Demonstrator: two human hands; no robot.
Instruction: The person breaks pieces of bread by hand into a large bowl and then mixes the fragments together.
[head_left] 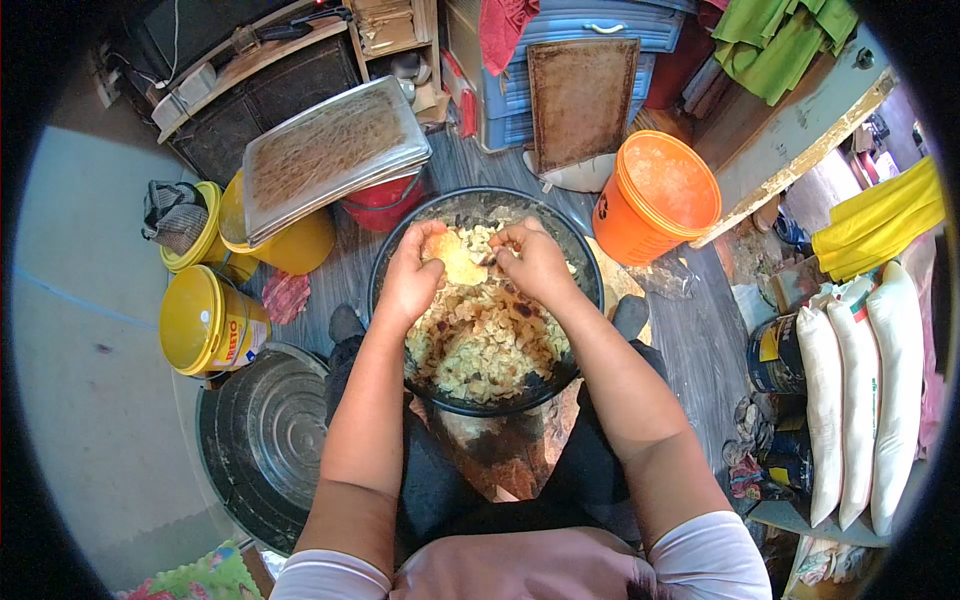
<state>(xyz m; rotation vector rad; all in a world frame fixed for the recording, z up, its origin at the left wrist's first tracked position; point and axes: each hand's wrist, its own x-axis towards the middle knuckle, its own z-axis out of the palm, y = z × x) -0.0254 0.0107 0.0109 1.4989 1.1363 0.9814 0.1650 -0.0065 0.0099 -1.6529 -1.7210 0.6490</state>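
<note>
Pink-and-white shirt [520,565] fills the near edge. Grey plank floor [690,340] spreads beneath, a strip showing between the tub [490,408] and the white sacks [855,400] by its right edge. Legs [450,480] flank the tub; an orange bucket [650,205] stands just beyond its far right rim. Inside, broken pieces [490,350] heap up. Near the far rim, the left hand [408,280], half curled, grips a flat yellow piece [463,258]; the right hand [538,262] curls inward, its hold unclear.

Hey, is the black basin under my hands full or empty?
Partly filled: pale broken pieces cover much of the black basin, with its dark inner wall visible around them. How deep they go, I cannot tell.
</note>
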